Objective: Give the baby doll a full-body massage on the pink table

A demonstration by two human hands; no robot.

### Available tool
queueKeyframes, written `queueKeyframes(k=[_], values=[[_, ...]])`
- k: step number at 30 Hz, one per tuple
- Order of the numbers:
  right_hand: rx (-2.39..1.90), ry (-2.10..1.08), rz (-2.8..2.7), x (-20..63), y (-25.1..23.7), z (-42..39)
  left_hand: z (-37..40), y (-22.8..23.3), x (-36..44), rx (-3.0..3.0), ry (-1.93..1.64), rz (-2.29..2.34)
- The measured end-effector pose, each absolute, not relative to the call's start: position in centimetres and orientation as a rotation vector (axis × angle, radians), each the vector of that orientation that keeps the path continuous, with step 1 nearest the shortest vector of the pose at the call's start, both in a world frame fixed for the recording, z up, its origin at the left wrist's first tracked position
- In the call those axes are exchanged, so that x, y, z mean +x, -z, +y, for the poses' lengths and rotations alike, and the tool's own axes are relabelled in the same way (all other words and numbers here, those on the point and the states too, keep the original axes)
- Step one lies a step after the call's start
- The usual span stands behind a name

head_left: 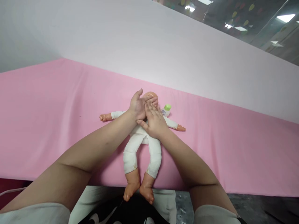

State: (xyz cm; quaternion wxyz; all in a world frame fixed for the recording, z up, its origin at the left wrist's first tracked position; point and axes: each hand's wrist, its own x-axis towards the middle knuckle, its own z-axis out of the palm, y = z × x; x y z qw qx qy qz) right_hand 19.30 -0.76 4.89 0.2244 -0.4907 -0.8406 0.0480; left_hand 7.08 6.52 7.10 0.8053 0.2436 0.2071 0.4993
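A baby doll (pixel 142 149) in a white suit lies on its back on the pink sheet (pixel 58 124), arms spread, bare feet hanging over the near edge. My left hand (pixel 136 107) rests against the left side of the doll's head (pixel 151 95), fingers open and flat. My right hand (pixel 154 121) lies flat over the doll's face and chest, fingers reaching up to the head. Most of the face is hidden by both hands. Neither hand grips anything.
A small white bottle with a green cap (pixel 166 110) stands on the sheet just right of the doll's head. A pale wall (pixel 163 46) rises behind the sheet. The floor (pixel 257 208) shows below the near edge.
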Motion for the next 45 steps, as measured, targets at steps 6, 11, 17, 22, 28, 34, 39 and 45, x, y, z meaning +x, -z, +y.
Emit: queueKeyframes(k=[6,11,17,22,28,34,39,45], values=[[-1.244,-0.198,-2.394,17.7,-5.3,-2.4,7.7,-7.5,5.0,0.473,-1.191,0.475],[-1.212,-0.225,-2.398,16.5,-5.4,-3.7,7.7,-7.2,5.2,0.454,-1.183,0.436],[-1.182,-0.187,-2.341,17.5,-5.1,-2.7,6.9,-6.2,7.0,0.571,-1.009,0.371],[-1.304,-0.093,-2.323,19.1,-4.9,-0.6,6.3,-6.8,7.7,0.554,-0.962,0.429],[-1.289,-0.108,-2.33,18.6,-4.2,-1.0,7.1,-7.2,6.3,0.55,-1.114,0.506],[-1.176,-0.275,-2.335,19.1,-4.9,-1.1,8.9,-6.0,5.6,0.903,-1.22,0.818],[-1.137,-0.283,-2.302,22.3,-4.6,-0.6,9.2,-2.8,5.3,1.712,-1.228,1.18],[-0.983,-0.365,-2.298,23.6,-1.3,-2.8,9.0,0.2,4.5,1.937,-1.152,1.204]])
